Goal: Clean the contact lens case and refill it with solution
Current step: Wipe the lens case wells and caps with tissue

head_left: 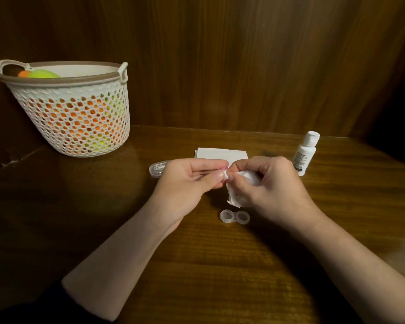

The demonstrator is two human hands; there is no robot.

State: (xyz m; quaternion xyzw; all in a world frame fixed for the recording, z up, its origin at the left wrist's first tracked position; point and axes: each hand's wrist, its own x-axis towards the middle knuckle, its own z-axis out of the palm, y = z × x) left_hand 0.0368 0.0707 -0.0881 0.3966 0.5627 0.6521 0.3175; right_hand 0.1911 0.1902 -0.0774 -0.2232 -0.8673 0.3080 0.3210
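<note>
Lens case (pixel 234 217): lies on the table (pixel 197 265) just below your hands, both wells uncapped, facing up, no liquid discernible. Above it, your left hand (pixel 187 181) pinches a small pinkish cap (pixel 224 174) between thumb and fingertips; your right hand (pixel 270 187) has its fingers curled round a crumpled tissue (pixel 237 195) and presses it against that cap. Step in hand, as judged: wiping a cap dry; refill not yet begun. Behind the hands, a folded white tissue (pixel 220 153) and, to the left, a clear plastic holder (pixel 158 168), contents unclear. The solution bottle (pixel 305 153) stands upright at right, cap on, untouched. Basket (pixel 80 118) sits far left. Next move calls for putting tissue and cap down, opening the bottle, and filling each well without overflow.
</note>
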